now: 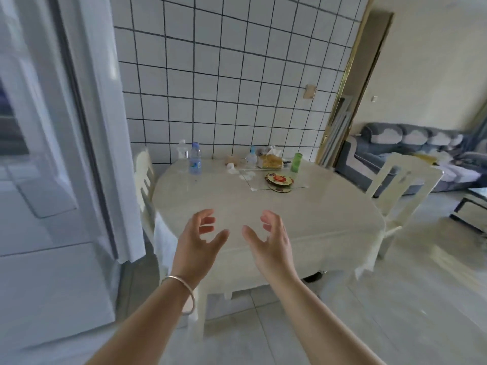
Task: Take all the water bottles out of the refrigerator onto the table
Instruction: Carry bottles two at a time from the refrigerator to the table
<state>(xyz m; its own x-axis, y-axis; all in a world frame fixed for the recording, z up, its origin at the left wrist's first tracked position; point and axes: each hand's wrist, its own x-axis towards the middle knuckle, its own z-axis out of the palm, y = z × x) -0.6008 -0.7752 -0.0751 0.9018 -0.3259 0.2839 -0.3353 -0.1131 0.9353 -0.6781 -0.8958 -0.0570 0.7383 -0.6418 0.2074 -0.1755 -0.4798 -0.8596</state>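
Observation:
A white refrigerator (47, 206) fills the left side; its door (105, 127) swings out toward the table. A water bottle with a blue label (195, 162) stands upright at the far left of the cream table (303, 219). A clear bottle (181, 149) stands just behind it by the tiled wall. Another small clear bottle (251, 156) stands further right at the back. My left hand (197, 242) and my right hand (271, 239) hover over the table's near edge, fingers spread, both empty, palms facing each other.
At the back of the table are a tissue box (270, 159), a green cup (296, 162) and a round decorated tin (278, 179) on a glass plate. A white chair (143, 177) stands between fridge and table, another chair (400, 185) at the right. A sofa (421, 151) is beyond.

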